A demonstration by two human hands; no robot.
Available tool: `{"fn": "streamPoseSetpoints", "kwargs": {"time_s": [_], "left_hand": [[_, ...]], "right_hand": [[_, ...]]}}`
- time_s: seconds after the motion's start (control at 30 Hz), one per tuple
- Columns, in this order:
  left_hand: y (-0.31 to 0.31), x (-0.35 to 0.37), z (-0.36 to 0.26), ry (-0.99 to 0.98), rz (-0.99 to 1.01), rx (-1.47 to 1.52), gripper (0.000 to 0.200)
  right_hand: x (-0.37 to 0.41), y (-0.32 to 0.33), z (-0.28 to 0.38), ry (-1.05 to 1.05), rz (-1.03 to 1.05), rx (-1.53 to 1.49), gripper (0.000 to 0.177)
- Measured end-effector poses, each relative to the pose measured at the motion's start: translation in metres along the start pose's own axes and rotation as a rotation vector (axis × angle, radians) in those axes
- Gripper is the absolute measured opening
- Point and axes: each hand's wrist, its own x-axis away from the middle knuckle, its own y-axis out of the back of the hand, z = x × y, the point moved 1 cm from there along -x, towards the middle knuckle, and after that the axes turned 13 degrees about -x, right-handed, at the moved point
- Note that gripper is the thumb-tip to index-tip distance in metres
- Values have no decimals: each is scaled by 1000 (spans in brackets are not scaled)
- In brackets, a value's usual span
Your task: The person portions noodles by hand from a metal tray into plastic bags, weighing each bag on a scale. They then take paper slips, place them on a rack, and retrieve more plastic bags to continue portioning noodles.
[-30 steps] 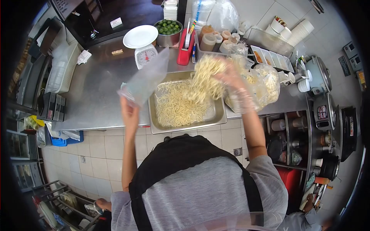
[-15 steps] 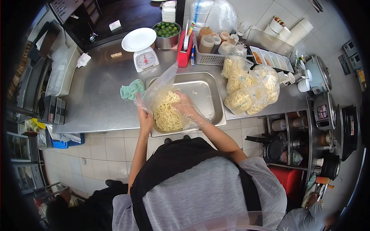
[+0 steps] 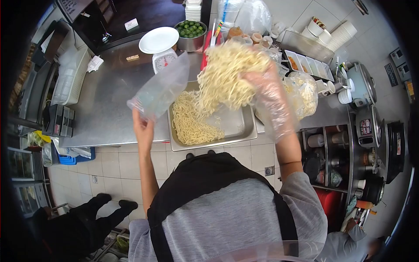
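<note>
Your left hand (image 3: 143, 126) pinches shut on the plastic bag (image 3: 162, 86) | your gloved right hand (image 3: 267, 89) clutches noodles (image 3: 229, 74) above the tray (image 3: 239, 124).

The right hand (image 3: 268, 89), in a loose clear glove, lifts a big clump of noodles (image 3: 229, 76) above the steel tray (image 3: 242, 129); more noodles (image 3: 192, 122) lie in the tray's left half; the left hand (image 3: 143, 127) holds up a clear plastic bag (image 3: 159, 89) beside the scale (image 3: 162, 59); filled noodle bags (image 3: 303, 94) sit right.
</note>
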Motion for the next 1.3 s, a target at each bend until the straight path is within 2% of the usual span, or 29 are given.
{"fn": "streamPoseSetpoints", "kwargs": {"time_s": [0.07, 0.13, 0.27, 0.4, 0.47, 0.53, 0.6, 0.7, 0.8, 0.9, 0.97, 1.03, 1.13, 1.23, 1.27, 1.3], "left_hand": [[17, 1, -15, 39, -40, 14, 69], [30, 5, -33, 58, -74, 5, 71], [49, 10, -49, 69, -121, -6, 73], [56, 16, -51, 103, -146, 21, 73], [56, 18, -53, 100, -156, -2, 73], [54, 19, -56, 85, -166, -48, 73], [54, 19, -56, 68, -163, -69, 73], [53, 18, -58, 62, -163, -87, 73], [52, 20, -59, 66, -146, -109, 73], [49, 22, -60, 67, -143, -142, 72], [45, 22, -60, 74, -123, -142, 72], [41, 20, -58, 84, -81, -123, 72], [26, 18, -45, 96, -51, -16, 72], [-9, 19, -24, 61, -172, 96, 74], [-21, 20, -9, 51, -215, 160, 74], [-37, 20, 25, 45, -180, 99, 72]], "right_hand": [[-2, 1, 20, 156, 15, 27, 59], [-2, 6, 36, 225, 31, -35, 59], [-1, 18, 34, 377, 57, -10, 55], [-15, 43, -2, 56, -29, 202, 57], [-18, 58, -41, -49, -1, 81, 56], [-24, 84, -86, -263, 34, 69, 51], [-36, 133, -142, -421, -7, 659, 57], [-26, 153, -184, 3, 225, 1237, 70], [-31, 140, -170, -298, 265, 1344, 85], [-16, 58, -107, -268, 260, 1750, 91], [-29, 53, -139, -75, 523, 1667, 89], [-35, 37, -174, -151, 646, 1385, 90], [-53, 54, -261, 43, 497, 1320, 74], [-43, 40, -263, -87, 564, 1256, 68], [-43, 40, -259, -136, 661, 1185, 68], [-40, 43, -252, -190, 756, 1110, 68]]}}
